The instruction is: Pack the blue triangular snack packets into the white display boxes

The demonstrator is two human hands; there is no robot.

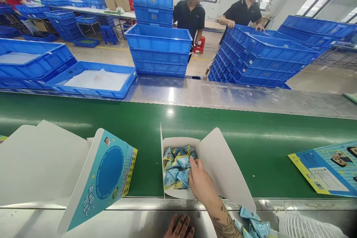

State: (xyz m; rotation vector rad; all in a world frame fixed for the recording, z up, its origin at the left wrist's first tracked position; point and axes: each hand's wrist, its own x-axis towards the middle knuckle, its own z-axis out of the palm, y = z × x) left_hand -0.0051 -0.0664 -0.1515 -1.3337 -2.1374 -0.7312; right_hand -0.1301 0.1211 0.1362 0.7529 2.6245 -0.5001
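So here's what we're looking at. Our right hand [201,183] is reaching into an open white box [220,163] that sits on the green belt [251,145], right at its near edge. The fingers are spread loosely and lying on the pile of little blue-and-yellow packets [176,169] inside the box. We'd call it touching rather than gripping: the hand is mostly open, and we can't tell whether a fingertip has actually pinched one. The packets fill the left half of the box, and its lid flap stands up on the right, tilted away.

Our left hand [180,227] is down at the bottom of the view, on the steel counter [134,219] in front of the belt. It's flat, fingers a bit apart, holding nothing. Only the knuckles and fingers show; the rest is cut off.

A few more of the same packets [255,225] lie in a loose heap just right of our forearm, near the bottom edge.

To the left of the box, another box with a blue printed lid [107,176] stands open, leaning toward us, with white flaps [41,163] spread beside it. On the far right of the belt lies a flat printed carton [329,171].

Beyond the belt there's a steel ledge with blue crates [158,46] stacked on it and behind it. Two people in black shirts stand back there, one [244,13] with hands on a leaning crate stack [262,57].
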